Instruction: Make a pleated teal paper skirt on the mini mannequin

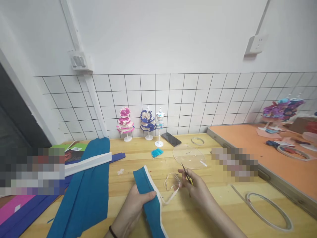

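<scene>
My left hand (135,201) grips a teal fabric strip (154,211) with a white edge, thumb on top and fingers underneath. From that edge a thin white ribbon (170,198) trails off and curls on the table beside my right hand. My right hand (194,185) is closed around small dark scissors (187,175) with yellow on the handle, their tip pointing up and left. A pleated bright blue piece (157,152) lies farther back, near a clear round plate (189,156).
Large teal fabric (91,188) and a white strip (86,163) lie left. Behind stand small dress forms (159,125) and a phone (171,139). A coiled band (269,211) lies right, before an orange table (247,138).
</scene>
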Tool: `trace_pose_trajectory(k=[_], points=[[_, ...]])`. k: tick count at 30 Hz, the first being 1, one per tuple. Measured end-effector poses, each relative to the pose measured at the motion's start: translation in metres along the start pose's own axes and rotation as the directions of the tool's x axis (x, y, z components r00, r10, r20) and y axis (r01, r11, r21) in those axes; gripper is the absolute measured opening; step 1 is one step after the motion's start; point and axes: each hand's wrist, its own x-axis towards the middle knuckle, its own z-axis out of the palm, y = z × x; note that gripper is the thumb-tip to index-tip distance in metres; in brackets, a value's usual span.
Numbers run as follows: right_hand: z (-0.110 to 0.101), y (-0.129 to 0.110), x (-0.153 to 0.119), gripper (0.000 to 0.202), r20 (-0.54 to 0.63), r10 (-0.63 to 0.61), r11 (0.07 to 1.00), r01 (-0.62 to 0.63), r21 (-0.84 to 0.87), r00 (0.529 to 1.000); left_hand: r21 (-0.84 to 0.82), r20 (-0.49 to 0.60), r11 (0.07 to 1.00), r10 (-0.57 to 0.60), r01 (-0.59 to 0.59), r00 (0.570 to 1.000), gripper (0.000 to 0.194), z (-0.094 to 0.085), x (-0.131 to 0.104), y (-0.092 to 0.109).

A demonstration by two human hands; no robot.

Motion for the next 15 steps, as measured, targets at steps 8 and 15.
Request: trace_pose_trajectory(k=[8, 15], points=[[-0.014, 0.011, 0.010, 0.022, -0.236, -0.212, 0.969, 0.173, -0.176, 0.948, -0.040, -0.002, 0.998, -0.040, 0.040, 0.999, 0.039, 0.000, -0.003, 0.012], [0.026, -0.031, -0.037, 0.028, 0.370, -0.090, 0.994, 0.059, 0.092, 0.925, -0.039, -0.001, 0.999, -0.026, 0.026, 1.000, 0.034, 0.001, -0.004, 0.018]])
